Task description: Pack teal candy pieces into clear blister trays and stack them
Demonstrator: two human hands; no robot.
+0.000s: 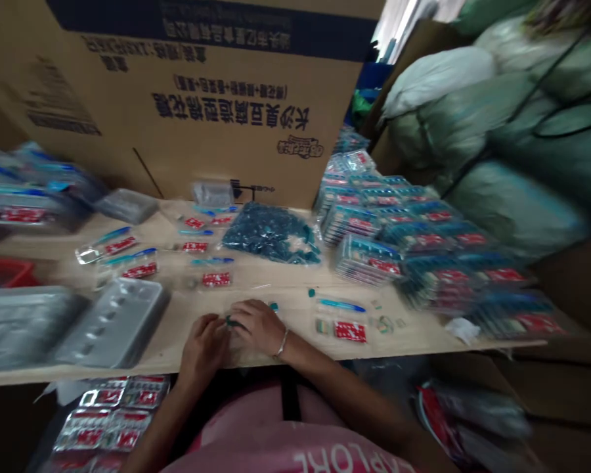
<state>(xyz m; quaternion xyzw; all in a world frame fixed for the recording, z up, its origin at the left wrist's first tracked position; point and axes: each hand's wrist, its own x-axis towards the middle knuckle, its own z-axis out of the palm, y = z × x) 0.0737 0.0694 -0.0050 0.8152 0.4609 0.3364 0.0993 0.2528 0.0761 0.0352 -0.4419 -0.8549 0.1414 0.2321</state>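
The hands worked close together at the near edge of the surface [261, 279], in the lower middle of the frame. The right hand [259, 325], with a bracelet [282, 343] at its wrist, had its fingers drawn in narrowly on a small green piece [232, 321]. The left hand [204, 345] was curled just beside it, fingers bent inward; blur hid whether it gripped anything.

A green bit [274, 307] lay by the right hand's knuckles, and another, the loose bit [312, 292], sat a little farther right. Beyond them, at the centre of the frame, was a clear bag [270, 236] of dark green pieces. Right of the hands lay a pen [342, 305] above a red card [350, 332]. More pens and red cards were spread left of the bag.

Stacks of packs [423, 243] filled the right side of the surface. Grey trays [113, 322] lay at the left, near a red bin [10, 270] at the left edge. A printed carton [217, 98] stood across the upper frame, with sacks [473, 98] heaped at upper right. Below the surface, at lower left, were silvery packages [108, 417].
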